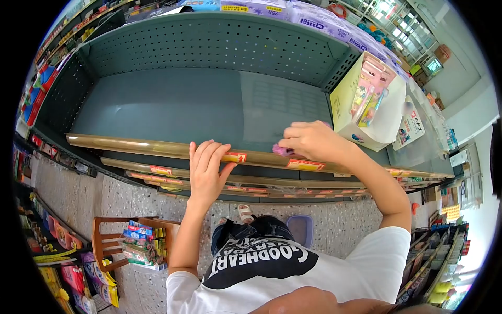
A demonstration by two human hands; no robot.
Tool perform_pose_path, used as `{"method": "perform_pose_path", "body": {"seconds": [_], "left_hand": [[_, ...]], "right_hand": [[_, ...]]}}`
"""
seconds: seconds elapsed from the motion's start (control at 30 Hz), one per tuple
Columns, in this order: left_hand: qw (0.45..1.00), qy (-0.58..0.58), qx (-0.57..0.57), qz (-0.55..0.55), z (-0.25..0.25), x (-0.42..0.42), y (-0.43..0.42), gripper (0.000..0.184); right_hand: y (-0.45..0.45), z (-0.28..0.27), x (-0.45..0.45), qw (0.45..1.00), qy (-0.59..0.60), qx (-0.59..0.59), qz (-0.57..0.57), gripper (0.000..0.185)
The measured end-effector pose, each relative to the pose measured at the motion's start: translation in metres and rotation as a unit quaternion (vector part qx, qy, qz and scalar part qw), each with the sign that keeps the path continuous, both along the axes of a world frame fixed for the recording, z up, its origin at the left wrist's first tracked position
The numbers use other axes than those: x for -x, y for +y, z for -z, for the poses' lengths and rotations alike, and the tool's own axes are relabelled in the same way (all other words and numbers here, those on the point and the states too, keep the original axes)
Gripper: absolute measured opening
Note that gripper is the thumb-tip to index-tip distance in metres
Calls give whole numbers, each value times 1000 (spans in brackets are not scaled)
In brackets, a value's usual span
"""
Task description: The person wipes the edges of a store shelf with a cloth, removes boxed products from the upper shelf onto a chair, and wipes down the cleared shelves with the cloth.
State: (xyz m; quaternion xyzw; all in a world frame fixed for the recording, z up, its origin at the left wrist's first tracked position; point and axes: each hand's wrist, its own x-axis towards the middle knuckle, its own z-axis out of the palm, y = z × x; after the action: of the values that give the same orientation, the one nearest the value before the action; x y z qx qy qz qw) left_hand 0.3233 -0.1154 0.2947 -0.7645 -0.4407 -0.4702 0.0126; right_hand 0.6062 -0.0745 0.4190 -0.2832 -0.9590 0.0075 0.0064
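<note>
My left hand (pixel 208 170) rests on the shelf's front rail (pixel 130 145), fingers over the rail beside a red and yellow label (pixel 234 157). Its fingers lie fairly straight and the thumb is apart; nothing is held in it. Farther right, my right hand (pixel 308 140) is closed on a pink-purple cloth (pixel 284 150), which touches the shelf surface just behind the rail. The grey shelf board (pixel 172 104) has a perforated back panel and looks shinier on its right part.
At the shelf's right end stands an open white box (pixel 342 104) with pink packages. Purple packs (pixel 324 23) line the top behind. Lower shelf rails run below my hands. A wooden chair (pixel 99 240) holding boxes and a purple basin (pixel 300 230) are on the floor.
</note>
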Motion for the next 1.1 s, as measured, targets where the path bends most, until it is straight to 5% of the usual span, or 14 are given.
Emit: {"method": "perform_pose_path", "body": {"seconds": [0.37, 1.1], "left_hand": [[1000, -14, 18, 0, 0, 1, 1, 50], [999, -31, 25, 10, -3, 2, 0, 51]], "right_hand": [[-3, -6, -53, 996, 25, 69, 48, 28], [57, 35, 80, 993, 105, -41, -30, 21]]}}
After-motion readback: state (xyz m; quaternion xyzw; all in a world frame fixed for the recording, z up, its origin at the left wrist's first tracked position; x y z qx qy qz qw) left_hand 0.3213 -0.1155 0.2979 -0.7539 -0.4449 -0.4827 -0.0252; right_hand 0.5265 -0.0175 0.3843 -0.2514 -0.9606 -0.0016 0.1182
